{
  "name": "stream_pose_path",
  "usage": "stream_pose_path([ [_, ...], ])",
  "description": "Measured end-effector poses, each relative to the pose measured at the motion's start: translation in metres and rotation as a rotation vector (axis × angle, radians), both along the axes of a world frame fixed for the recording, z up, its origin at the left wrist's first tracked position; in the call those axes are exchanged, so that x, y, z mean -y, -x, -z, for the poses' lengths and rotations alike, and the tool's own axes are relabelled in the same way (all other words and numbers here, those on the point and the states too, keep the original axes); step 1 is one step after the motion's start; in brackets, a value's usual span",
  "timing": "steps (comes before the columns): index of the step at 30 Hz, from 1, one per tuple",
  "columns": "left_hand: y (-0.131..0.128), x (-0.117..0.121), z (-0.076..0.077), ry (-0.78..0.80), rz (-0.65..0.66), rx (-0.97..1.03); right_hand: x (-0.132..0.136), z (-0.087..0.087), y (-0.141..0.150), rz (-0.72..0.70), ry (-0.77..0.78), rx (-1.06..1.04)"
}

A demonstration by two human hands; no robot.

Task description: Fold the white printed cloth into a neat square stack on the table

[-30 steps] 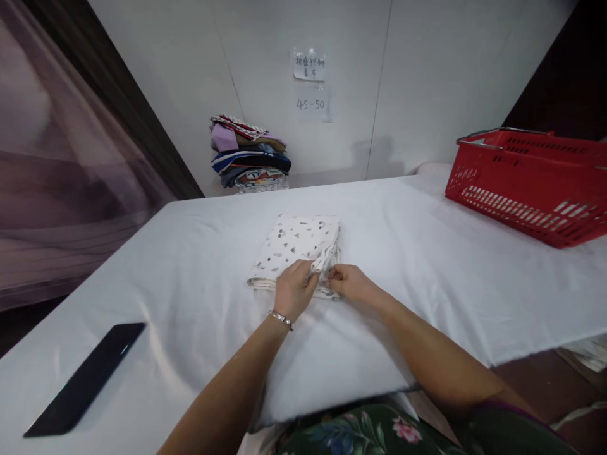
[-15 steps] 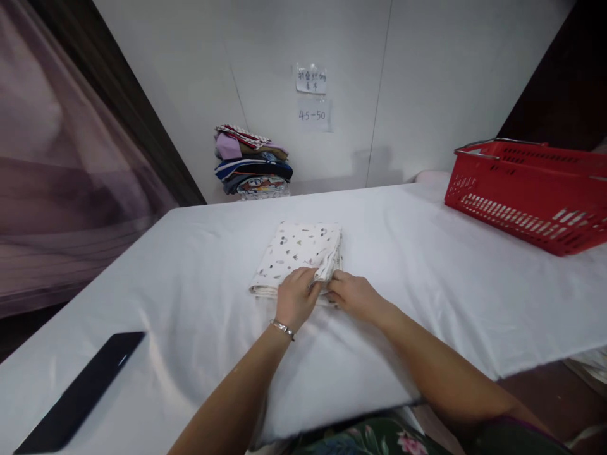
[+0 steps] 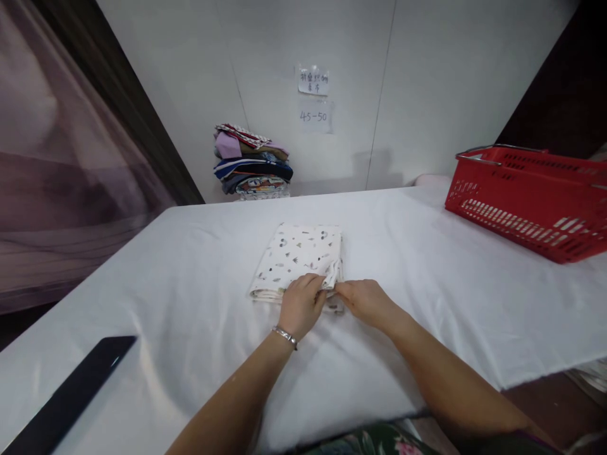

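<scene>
A folded white cloth (image 3: 298,253) with small dark and pinkish prints lies in the middle of the white-covered table. My left hand (image 3: 302,306), with a silver bracelet at the wrist, grips the cloth's near edge, thumb and fingers closed around the layers. Close beside it, my right hand (image 3: 365,299) pinches the near right corner, where the layers are bunched and slightly raised. Its fingertips are partly hidden by the cloth.
The table's white cover (image 3: 199,272) spreads to both sides. At the right stands a red plastic basket (image 3: 526,208) with metal handles. A stack of folded fabrics (image 3: 253,161) is by the back wall. A dark flat object (image 3: 76,392) lies at the near left.
Both hands have shifted slightly right along the near edge of the cloth. The bunched corner fold lies lower and flatter than before. The view has tilted a little.
</scene>
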State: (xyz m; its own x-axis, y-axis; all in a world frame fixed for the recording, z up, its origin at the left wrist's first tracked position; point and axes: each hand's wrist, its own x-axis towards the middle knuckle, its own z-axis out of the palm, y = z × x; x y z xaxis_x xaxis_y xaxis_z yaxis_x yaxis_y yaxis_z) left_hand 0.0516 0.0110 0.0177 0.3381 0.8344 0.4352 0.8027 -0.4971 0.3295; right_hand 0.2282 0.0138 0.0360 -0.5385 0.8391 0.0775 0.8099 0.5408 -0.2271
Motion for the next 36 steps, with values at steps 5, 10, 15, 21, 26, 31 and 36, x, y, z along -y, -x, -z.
stream_pose_path([
  [5,-0.001,-0.002,0.004,-0.042,-0.012,-0.08,-0.006,0.01,-0.001,0.045,0.197,-0.353],
  [10,-0.001,-0.002,0.003,-0.007,-0.027,-0.076,-0.011,0.021,0.003,0.185,0.475,-0.738],
  [15,0.001,-0.001,-0.003,-0.058,-0.084,-0.093,-0.011,0.017,0.008,0.263,0.644,-0.923],
  [21,-0.001,0.001,-0.003,-0.066,-0.077,-0.191,-0.008,0.011,0.009,0.252,0.707,-1.019],
  [26,-0.005,0.002,0.0,-0.047,-0.055,-0.214,-0.01,0.014,0.013,0.33,0.78,-1.11],
  [31,-0.008,0.003,0.004,-0.069,-0.023,-0.234,-0.011,0.024,0.02,0.412,0.789,-1.183],
  [36,-0.009,0.005,0.006,-0.052,-0.012,-0.212,-0.01,0.025,0.023,0.436,0.804,-1.233],
])
